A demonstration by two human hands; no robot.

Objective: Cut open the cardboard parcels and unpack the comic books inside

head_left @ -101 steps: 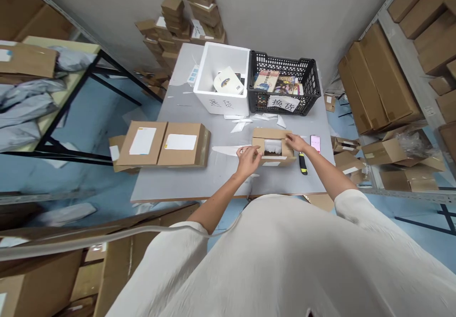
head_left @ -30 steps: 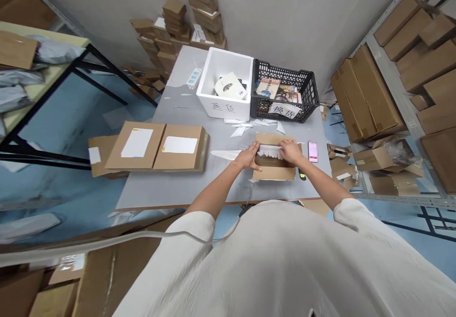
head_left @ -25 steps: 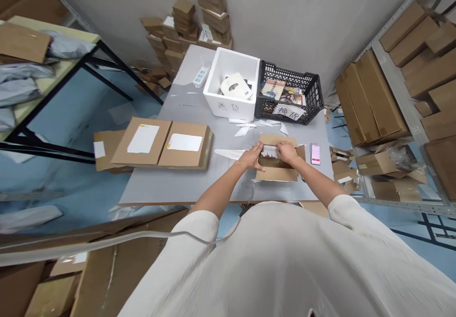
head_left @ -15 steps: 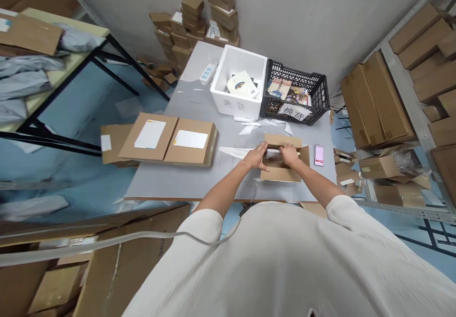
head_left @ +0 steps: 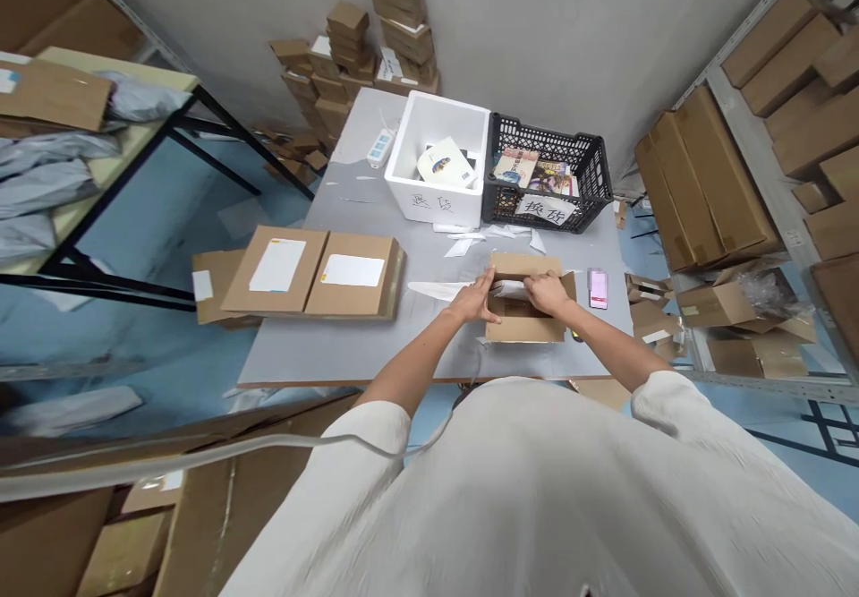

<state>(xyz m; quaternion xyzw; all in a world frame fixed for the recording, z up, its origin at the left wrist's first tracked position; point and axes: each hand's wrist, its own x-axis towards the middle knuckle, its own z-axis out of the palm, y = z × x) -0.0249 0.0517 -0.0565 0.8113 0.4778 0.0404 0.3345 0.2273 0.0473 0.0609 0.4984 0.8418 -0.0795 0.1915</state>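
Note:
An open cardboard box [head_left: 524,329] sits on the grey table in front of me, its flaps folded outward. My left hand [head_left: 473,301] grips the box's left side, thumb spread over the near edge and fingers at the far corner. Inside lies white wrapping or packing [head_left: 511,289], whose exact kind is hard to make out. The bent fingers of my right hand [head_left: 548,294] reach in from the right and hold this white packing against the far inner wall. Beneath my right forearm, only a bit of the yellow-black box cutter [head_left: 576,336] shows.
Right of the box lies a phone [head_left: 598,290]. A white foam bin [head_left: 433,201] and black crate [head_left: 591,176] with books stand at the back. Paper scraps [head_left: 463,244] lie before them. Two labelled cartons [head_left: 352,272] sit left, partly over the table edge.
The box's near flap has been folded out toward me. My right hand has moved from the box's right edge into it, pushing the white packing around inside. My left hand stays at the left side.

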